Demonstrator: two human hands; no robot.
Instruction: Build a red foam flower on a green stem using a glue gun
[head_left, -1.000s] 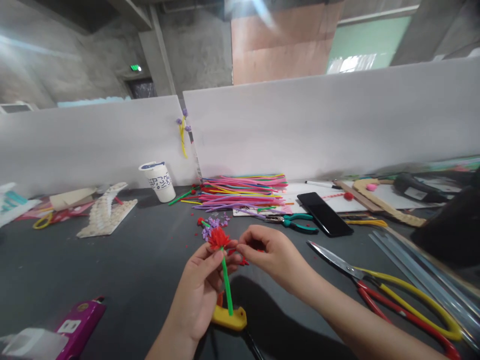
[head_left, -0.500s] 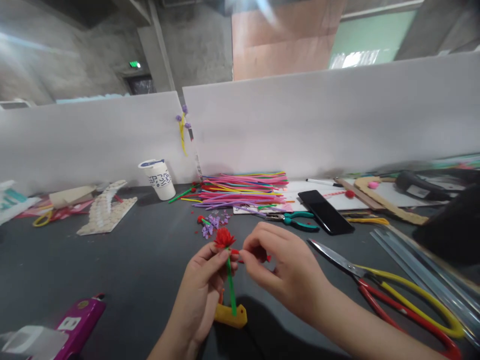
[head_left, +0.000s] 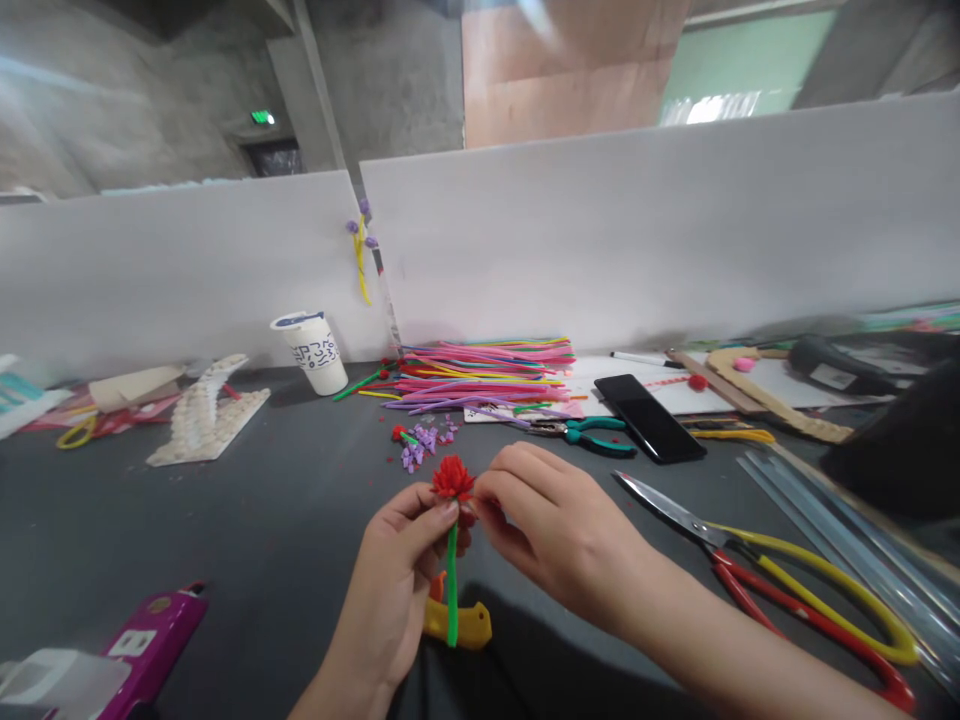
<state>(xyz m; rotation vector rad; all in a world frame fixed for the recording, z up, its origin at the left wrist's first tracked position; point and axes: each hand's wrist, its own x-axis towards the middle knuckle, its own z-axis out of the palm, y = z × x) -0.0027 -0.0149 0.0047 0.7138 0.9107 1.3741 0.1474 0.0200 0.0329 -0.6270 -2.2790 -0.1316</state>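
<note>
My left hand [head_left: 409,560] is closed on a red flower [head_left: 453,480] with layered petals, gripped just beneath its head. Its green stem [head_left: 452,590] hangs straight down below the fingers. My right hand [head_left: 562,530] is pinched at the flower's right edge, its fingertips on a small red petal that is mostly hidden. Under the stem lies a yellow tool with an orange part [head_left: 472,625], perhaps a glue gun, partly covered by my left hand. Just beyond the flower are small purple pieces [head_left: 424,445] and a little red flower [head_left: 397,433].
Colourful pipe cleaners [head_left: 480,375] lie at the back beside a paper cup [head_left: 311,355]. Pliers [head_left: 592,437], a phone [head_left: 651,418] and large red-and-yellow scissors [head_left: 675,510] are on the right. A purple power strip [head_left: 157,635] sits front left; a white partition [head_left: 637,240] stands behind.
My right hand has moved slightly left, bringing the small red piece against the flower. The stem has swung from slanting to nearly vertical. The view has shifted a little.
</note>
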